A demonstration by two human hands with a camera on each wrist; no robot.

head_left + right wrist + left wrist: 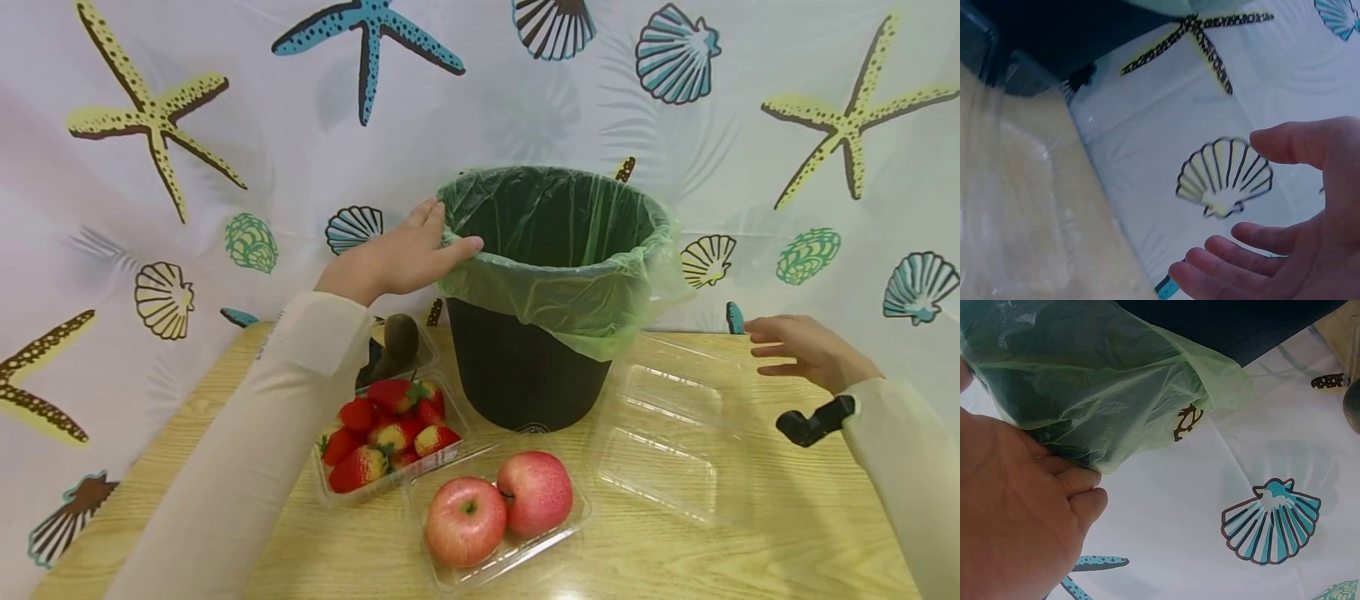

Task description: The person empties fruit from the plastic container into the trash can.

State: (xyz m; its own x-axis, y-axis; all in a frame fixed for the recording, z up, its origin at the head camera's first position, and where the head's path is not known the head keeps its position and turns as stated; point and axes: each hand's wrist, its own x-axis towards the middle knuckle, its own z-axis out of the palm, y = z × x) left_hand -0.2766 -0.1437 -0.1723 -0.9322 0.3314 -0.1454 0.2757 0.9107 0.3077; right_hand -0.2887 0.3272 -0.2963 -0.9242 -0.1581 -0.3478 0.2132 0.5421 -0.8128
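A black bin [525, 367] stands upright on the table, lined with a thin green plastic bag [551, 296] folded over its rim. My left hand [408, 254] rests against the left side of the rim, thumb lying along the front edge. In the left wrist view, its fingers touch the outside of the bag [1104, 400]. Away to the right of the bin, my right hand [810, 350] is in the air with fingers spread loosely and nothing in them. Nearest to it is an empty clear plastic tray [671, 429] on the table.
In front of the bin, a clear tray holds two red apples [465, 521]. Left of that sits a tray of strawberries [375, 433]; a brown kiwi-like fruit [401, 337] lies in another behind it. A sheet printed with starfish and shells [517, 108] hangs behind the table [637, 558].
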